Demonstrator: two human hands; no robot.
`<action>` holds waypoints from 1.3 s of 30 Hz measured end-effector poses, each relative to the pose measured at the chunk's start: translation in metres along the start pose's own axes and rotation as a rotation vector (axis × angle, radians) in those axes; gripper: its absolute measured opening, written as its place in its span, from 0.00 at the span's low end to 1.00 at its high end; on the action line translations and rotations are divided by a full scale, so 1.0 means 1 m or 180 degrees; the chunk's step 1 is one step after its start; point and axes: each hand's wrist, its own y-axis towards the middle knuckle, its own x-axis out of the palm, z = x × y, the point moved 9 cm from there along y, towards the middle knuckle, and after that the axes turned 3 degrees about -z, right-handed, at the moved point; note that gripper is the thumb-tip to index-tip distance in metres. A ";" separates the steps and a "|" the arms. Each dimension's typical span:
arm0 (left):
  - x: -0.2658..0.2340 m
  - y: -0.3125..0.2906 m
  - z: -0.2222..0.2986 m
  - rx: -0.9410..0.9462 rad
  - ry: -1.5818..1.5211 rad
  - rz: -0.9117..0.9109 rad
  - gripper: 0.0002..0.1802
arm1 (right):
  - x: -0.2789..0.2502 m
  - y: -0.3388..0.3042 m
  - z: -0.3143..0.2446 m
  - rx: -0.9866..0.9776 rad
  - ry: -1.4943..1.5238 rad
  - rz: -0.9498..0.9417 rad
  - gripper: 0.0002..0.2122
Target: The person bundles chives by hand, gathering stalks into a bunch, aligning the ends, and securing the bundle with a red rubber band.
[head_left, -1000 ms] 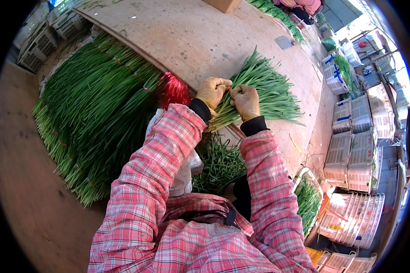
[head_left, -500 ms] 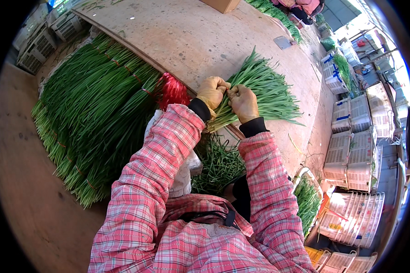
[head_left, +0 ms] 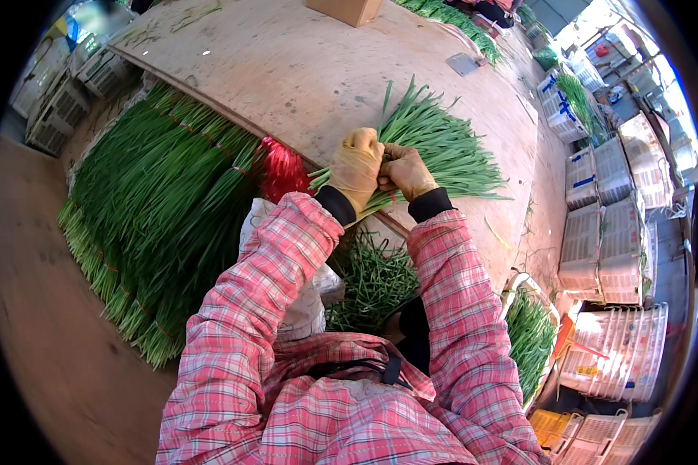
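A fanned bunch of green chives [head_left: 442,147] lies on a wooden board [head_left: 302,70] in front of me. My left hand [head_left: 357,167], in a tan glove, grips the bunch at its stem end. Pressed close beside it, my right hand [head_left: 405,170], also gloved, holds the same stems. A tuft of red ties [head_left: 281,167] sits just left of my left hand.
A large pile of bundled chives [head_left: 155,217] lies to the left. More loose chives [head_left: 374,283] sit below the board edge, and a basket of chives [head_left: 531,337] at lower right. Stacked white crates [head_left: 609,248] line the right side. A cardboard box [head_left: 345,9] stands at the board's far end.
Both hands stay at the stem end of the bunch; the fingers have shifted slightly around the stems. The bunch has not moved.
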 end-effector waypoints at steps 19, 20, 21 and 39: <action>0.027 -0.031 0.035 -0.0280 0.0594 -0.2770 0.58 | -0.034 -0.070 0.024 -0.0438 0.0522 -0.0104 0.07; 0.029 -0.036 0.037 -0.0364 0.0788 -0.2892 0.58 | -0.040 -0.079 0.024 -0.0550 0.0455 0.0065 0.07; 0.031 -0.042 0.036 -0.0449 0.0994 -0.3022 0.59 | -0.045 -0.089 0.025 -0.0657 0.0400 0.0232 0.07; 0.088 -0.049 0.014 -0.1213 -0.2110 -0.3824 0.49 | -0.033 -0.104 0.140 -0.0339 0.2909 0.0602 0.06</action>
